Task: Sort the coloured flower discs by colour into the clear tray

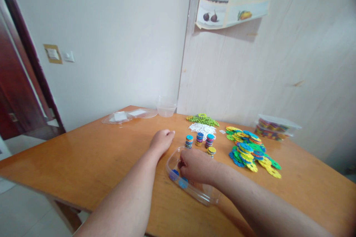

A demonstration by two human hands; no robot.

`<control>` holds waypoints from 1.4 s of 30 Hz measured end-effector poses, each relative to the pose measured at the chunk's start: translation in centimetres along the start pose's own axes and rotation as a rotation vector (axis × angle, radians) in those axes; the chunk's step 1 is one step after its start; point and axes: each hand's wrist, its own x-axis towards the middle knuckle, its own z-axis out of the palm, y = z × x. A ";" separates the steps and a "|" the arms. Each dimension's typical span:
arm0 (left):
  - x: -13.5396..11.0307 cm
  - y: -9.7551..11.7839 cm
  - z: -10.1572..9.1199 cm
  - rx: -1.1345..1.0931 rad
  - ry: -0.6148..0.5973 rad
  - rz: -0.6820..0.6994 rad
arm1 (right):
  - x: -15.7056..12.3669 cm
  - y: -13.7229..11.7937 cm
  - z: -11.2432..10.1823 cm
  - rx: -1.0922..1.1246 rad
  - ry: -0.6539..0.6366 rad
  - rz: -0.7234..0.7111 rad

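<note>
My right hand (196, 164) reaches down into a clear plastic tray (204, 196) on the wooden table (94, 159). Its fingers curl over blue discs (178, 177) lying in the tray; whether it grips one is hidden. My left hand (162, 139) rests on the table just left of the tray, fingers loosely curled, holding nothing that I can see. Beyond the hands stand several short stacks of coloured discs (199, 139).
A loose heap of blue, green and yellow discs (251, 152) lies to the right. Green pieces (204, 120) and white pieces (203, 129) sit behind the stacks. A lidded box of discs (274, 127), a clear cup (166, 108) and clear lids (125, 116) stand near the wall.
</note>
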 end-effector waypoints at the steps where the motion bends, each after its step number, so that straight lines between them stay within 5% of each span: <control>1: 0.1 -0.1 0.0 0.000 -0.002 0.001 | 0.0 0.0 0.0 -0.002 0.001 0.002; 26: 0.0 -0.3 0.2 0.021 0.017 0.015 | -3.7 0.6 -2.1 -0.084 -0.036 -0.039; 31: 0.1 -0.3 0.2 0.004 0.004 0.013 | -4.2 4.3 -2.8 0.180 0.241 0.002; 35: 0.2 -0.3 0.1 0.019 0.005 0.035 | -4.3 8.8 -2.5 0.296 0.474 0.165; 38: 0.2 -0.3 0.0 0.020 0.007 0.024 | -4.1 11.1 -1.5 0.347 0.540 0.250; 42: 0.1 -0.3 0.0 -0.004 0.009 0.022 | -3.8 12.3 0.0 0.399 0.471 0.238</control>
